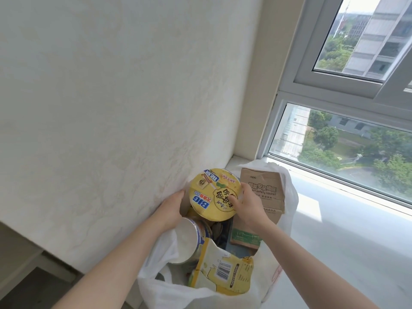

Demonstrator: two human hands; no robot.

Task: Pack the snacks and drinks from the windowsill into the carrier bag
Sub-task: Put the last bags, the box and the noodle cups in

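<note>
A white plastic carrier bag (156, 284) stands open on the windowsill (347, 237) against the wall. A yellow instant noodle bowl (211, 192) with a printed lid is tilted at the bag's far mouth. My right hand (249, 204) grips its right rim, fingers on the lid. My left hand (172, 208) holds the bag's left edge beside the bowl. Inside the bag lie a white-bottomed cup (189, 239), a yellow snack packet (223, 270) and a brown cardboard box (263, 192).
A rough white wall (111, 108) rises directly left of the bag. The window (347, 141) runs along the far side of the pale sill. The sill's surface stretches to the right of the bag. A darker floor and ledge (22, 264) sit lower left.
</note>
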